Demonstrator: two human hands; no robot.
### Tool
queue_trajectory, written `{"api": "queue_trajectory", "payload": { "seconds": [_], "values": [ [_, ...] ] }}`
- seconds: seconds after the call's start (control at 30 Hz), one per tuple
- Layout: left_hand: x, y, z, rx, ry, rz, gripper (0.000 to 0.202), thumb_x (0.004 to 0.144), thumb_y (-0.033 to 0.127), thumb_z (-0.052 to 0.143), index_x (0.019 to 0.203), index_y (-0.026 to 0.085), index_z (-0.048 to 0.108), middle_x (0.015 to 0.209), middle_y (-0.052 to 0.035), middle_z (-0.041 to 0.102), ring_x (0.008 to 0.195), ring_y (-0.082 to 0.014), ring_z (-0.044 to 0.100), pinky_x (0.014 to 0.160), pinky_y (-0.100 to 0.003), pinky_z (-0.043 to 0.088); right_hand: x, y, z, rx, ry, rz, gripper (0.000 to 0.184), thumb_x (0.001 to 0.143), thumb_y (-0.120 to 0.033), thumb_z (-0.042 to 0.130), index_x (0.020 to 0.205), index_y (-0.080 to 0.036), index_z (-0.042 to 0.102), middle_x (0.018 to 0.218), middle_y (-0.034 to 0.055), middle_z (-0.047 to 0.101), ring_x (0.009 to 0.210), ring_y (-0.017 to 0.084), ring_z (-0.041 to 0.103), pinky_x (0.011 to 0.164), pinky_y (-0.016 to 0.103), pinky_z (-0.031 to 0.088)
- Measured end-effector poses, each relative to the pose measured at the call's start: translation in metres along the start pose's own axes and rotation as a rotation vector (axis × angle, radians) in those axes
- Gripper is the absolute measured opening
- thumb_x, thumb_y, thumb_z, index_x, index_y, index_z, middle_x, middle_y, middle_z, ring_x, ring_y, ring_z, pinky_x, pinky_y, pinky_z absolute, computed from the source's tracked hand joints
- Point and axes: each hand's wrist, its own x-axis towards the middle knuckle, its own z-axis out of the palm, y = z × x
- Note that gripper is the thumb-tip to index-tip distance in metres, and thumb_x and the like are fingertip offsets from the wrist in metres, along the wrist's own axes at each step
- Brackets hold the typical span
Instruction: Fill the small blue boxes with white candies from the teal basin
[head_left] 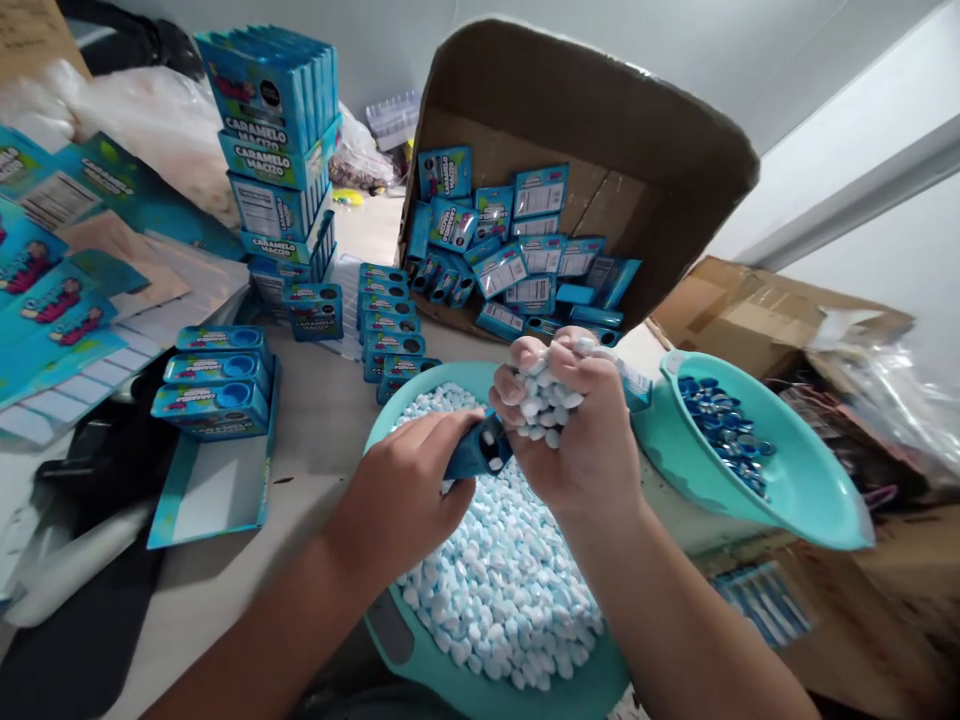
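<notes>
My left hand (401, 495) grips a small blue candy box (477, 452) just above a teal basin (420, 655) heaped with white and pale blue candies (499, 585). My right hand (577, 425) is cupped around a handful of the same candies (544, 400), right beside the open end of the small box. Both hands hover over the middle of the basin.
A tipped cardboard carton (600, 130) behind the basin holds several blue boxes (517, 265). A teal bowl (795, 490) of dark blue discs (724, 430) sits at right. Rows of small boxes (390, 335), a tall stack (281, 140) and flat blue cartons (52, 300) lie to the left.
</notes>
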Motion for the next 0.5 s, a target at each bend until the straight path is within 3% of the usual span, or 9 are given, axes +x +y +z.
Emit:
{"api": "queue_trajectory", "payload": {
  "seconds": [0.23, 0.4, 0.5],
  "values": [
    [0.0012, 0.0017, -0.0027, 0.035, -0.028, 0.005, 0.053, 0.076, 0.002, 0.057, 0.127, 0.017, 0.056, 0.115, -0.009, 0.069, 0.106, -0.0267, 0.068, 0.092, -0.038, 0.06, -0.0026, 0.0037, 0.0005, 0.058, -0.054, -0.026, 0.03, 0.075, -0.027, 0.061, 0.083, -0.025, 0.031, 0.08, -0.0033, 0.045, 0.062, 0.012, 0.052, 0.055, 0.025, 0.044],
    [0.0005, 0.0017, -0.0032, 0.036, -0.033, -0.004, 0.049, 0.076, 0.001, 0.058, 0.122, 0.017, 0.058, 0.111, -0.0083, 0.07, 0.102, -0.0267, 0.069, 0.087, -0.037, 0.062, -0.0032, 0.0051, -0.0033, -0.022, -0.091, -0.09, 0.028, 0.08, -0.027, 0.058, 0.081, -0.025, 0.031, 0.081, -0.0023, 0.042, 0.069, 0.014, 0.054, 0.06, 0.027, 0.047],
    [0.0001, 0.0011, -0.0021, 0.037, -0.031, -0.009, 0.051, 0.077, 0.001, 0.06, 0.126, 0.017, 0.058, 0.116, -0.0086, 0.07, 0.107, -0.0274, 0.069, 0.088, -0.038, 0.062, -0.0039, 0.0052, -0.004, 0.017, -0.11, -0.109, 0.025, 0.079, -0.024, 0.059, 0.079, -0.024, 0.033, 0.079, -0.0024, 0.043, 0.072, 0.014, 0.055, 0.064, 0.028, 0.048]
  ]
}}
